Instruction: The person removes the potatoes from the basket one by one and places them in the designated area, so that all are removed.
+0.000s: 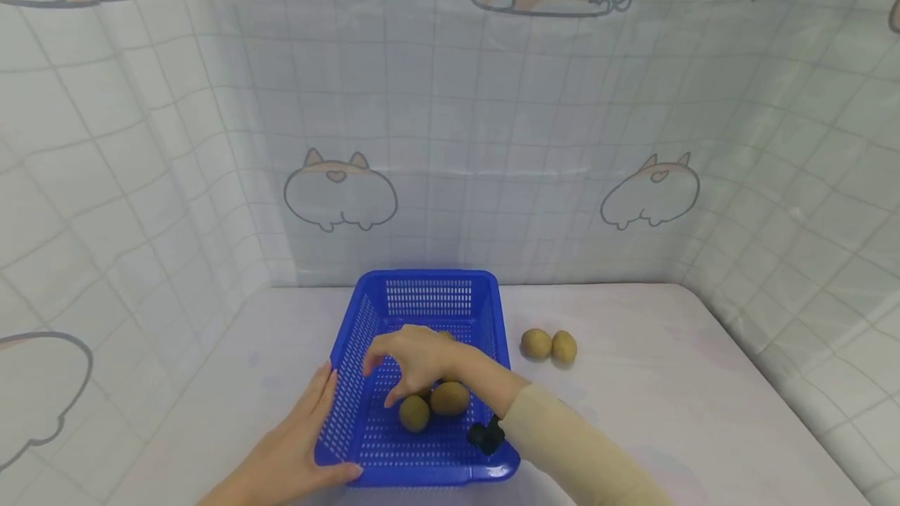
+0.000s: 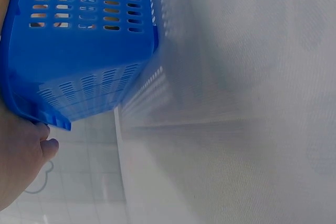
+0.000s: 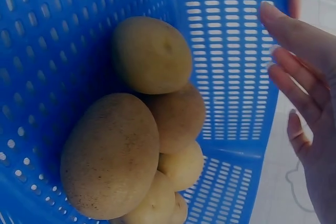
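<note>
A blue plastic basket (image 1: 429,476) with slotted walls stands on the table. My left hand (image 1: 298,436) grips its near left corner, fingers along the left side and thumb on the front rim; the left wrist view shows that hand (image 2: 18,156) at the basket's edge. Several potatoes lie together inside, a large brown one (image 3: 110,156) and a rounder one (image 3: 152,55) among them. Over the basket hovers my right hand (image 1: 415,358), its fingers spread and bent with nothing between them. It partly hides the potatoes in the head view.
Two more potatoes, a left one (image 1: 537,343) and a right one (image 1: 564,347), sit side by side on the white table (image 1: 633,389), to the right of the basket. A black wrist-camera piece (image 1: 487,436) hangs under my right wrist. White gridded curtains (image 1: 492,139) enclose the table.
</note>
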A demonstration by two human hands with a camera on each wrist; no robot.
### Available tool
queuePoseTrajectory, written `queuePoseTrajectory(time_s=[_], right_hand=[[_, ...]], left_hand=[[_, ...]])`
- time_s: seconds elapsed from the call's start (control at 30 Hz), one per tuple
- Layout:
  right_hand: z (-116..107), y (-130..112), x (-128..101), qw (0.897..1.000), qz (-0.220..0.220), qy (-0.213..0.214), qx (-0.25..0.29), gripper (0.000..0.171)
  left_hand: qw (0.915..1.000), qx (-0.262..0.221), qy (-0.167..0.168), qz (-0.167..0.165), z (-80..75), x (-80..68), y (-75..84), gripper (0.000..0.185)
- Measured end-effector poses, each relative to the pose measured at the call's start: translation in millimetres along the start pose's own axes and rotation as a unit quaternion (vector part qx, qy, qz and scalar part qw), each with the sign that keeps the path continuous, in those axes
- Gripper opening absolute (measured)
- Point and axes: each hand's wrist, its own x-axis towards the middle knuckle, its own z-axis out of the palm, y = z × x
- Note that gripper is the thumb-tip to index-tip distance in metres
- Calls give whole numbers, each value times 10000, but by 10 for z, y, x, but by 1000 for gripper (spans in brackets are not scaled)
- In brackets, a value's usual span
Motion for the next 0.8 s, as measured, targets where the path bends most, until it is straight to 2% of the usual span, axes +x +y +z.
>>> queuePoseTrajectory(time_s=[0.2,0.33,0.5,0.7,0.8], right_hand=[[74,-35,24,9946,410,-940,-177,45],[120,-78,29,9855,733,-1380,-657,43],[189,-100,21,9717,1020,-1778,-1170,45],[242,-92,14,9632,1249,-2094,-1131,51],[272,-85,10,9606,1197,-2170,-1259,52]], left_hand=[[10000,-35,46,2,-8,3,8,118],[9999,30,110,41,-7,7,4,118],[9997,94,171,119,-2,9,-4,119],[9996,158,206,135,5,13,-16,119],[9998,137,148,80,6,18,-18,119]])
